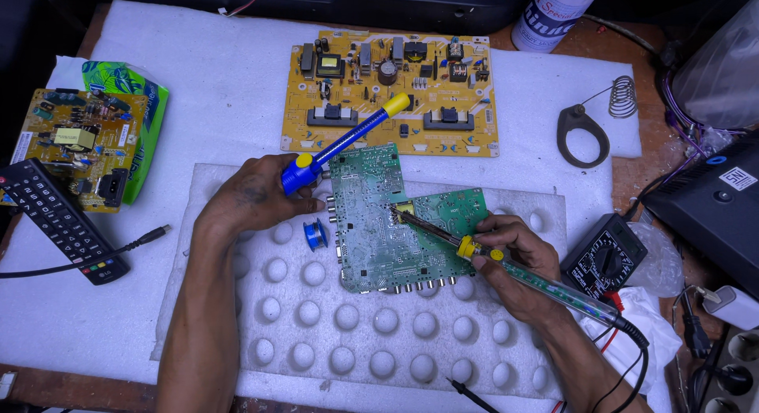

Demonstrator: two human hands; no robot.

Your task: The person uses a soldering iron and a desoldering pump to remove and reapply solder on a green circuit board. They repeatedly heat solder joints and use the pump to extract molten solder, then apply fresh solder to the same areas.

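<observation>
— What packaging and labels can you see from your end?

— At the far left I see a green packet [146, 116] with a leaf pattern, lying flat under a small yellow circuit board. At the top right stands a can [552, 16], its label white with blue and red print.

— Anything else?

— On the right, a black box [711, 207] carries a small white square sticker [738, 178] on its top. I also see a narrow white label strip [21, 147] on the left edge of the small yellow board. No lit screens anywhere that I can make out.
</observation>
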